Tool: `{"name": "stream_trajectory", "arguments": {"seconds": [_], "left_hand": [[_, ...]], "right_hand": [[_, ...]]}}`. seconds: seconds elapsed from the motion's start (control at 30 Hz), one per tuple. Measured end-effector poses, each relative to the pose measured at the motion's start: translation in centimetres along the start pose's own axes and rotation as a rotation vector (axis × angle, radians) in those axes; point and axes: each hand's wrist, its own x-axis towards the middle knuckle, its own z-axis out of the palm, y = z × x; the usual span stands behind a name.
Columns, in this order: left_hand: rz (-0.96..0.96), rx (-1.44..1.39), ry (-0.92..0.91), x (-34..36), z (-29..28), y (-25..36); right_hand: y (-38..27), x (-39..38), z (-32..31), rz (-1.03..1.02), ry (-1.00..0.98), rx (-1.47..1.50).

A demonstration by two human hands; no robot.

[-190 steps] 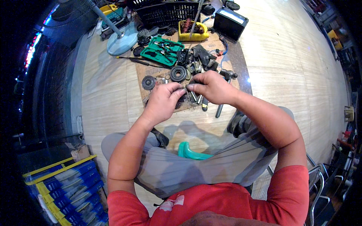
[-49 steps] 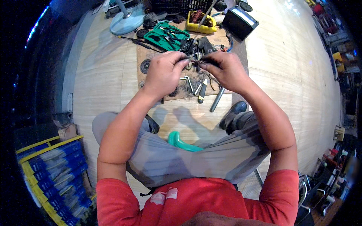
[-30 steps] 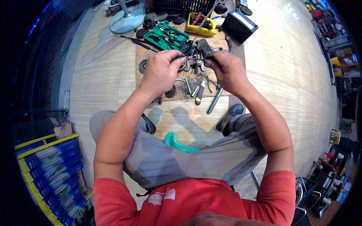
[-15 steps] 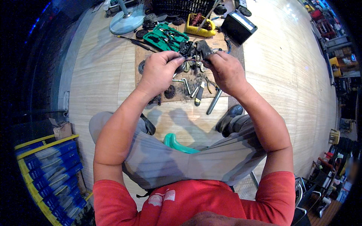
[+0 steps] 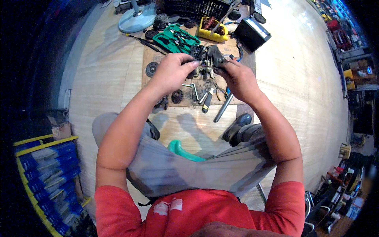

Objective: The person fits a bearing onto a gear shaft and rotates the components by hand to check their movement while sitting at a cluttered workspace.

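Observation:
Both hands work over a dark, greasy metal assembly (image 5: 208, 68) on a cardboard sheet (image 5: 189, 103). My left hand (image 5: 173, 73) is at the assembly's left side, thumb and forefinger pinched together. On the other side, my right hand (image 5: 239, 79) has its fingers curled and closed beside a dark flap-like part (image 5: 214, 54). Whatever either hand grips is too small or hidden to name. Just nearer than the hands lie an L-shaped wrench (image 5: 194, 91), a utility knife (image 5: 207, 101), pliers (image 5: 220, 90) and a metal tube (image 5: 223, 109).
Farther back stand a green tool case (image 5: 164, 38), a yellow container (image 5: 213, 36) with reddish coils, a black battery (image 5: 252, 34) and a black crate (image 5: 189, 8). A toothed black disc (image 5: 177, 96) lies near my left forearm. Between my legs shows a green plastic seat (image 5: 179, 151).
A thin reddish strand seen between my hands before does not show clearly now. My right fingers have shifted slightly. The whole view has turned a little.

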Motion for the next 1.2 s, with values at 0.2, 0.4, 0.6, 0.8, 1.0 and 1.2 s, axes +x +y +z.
{"name": "stream_trajectory", "arguments": {"seconds": [0.2, 0.4, 0.6, 0.8, 1.0, 1.2], "left_hand": [[0.105, -0.154, 0.093, 0.7, -4.7, 1.4], [0.255, -0.352, 0.283, -0.4, -11.6, 2.7], [0.258, -0.26, 0.384, 1.4, -12.8, 1.8], [0.226, 0.409, 0.386, 2.6, -11.9, -0.2], [0.167, 0.466, 0.319, 1.6, -12.1, -0.4], [0.075, 0.532, 0.224, 1.3, -12.9, -0.3]], "right_hand": [[2.2, -0.1, 0.3, 0.506, -0.028, 0.272], [3.6, -0.6, 2.4, 0.891, 0.015, 1.025], [3.0, -0.8, 3.9, 1.038, 0.005, 1.183], [3.8, -0.7, 5.6, 1.027, -0.023, 1.162], [6.3, 2.7, 7.1, 1.063, -0.001, 1.045], [10.4, 8.3, 12.7, 1.095, 0.09, 1.019]]}}
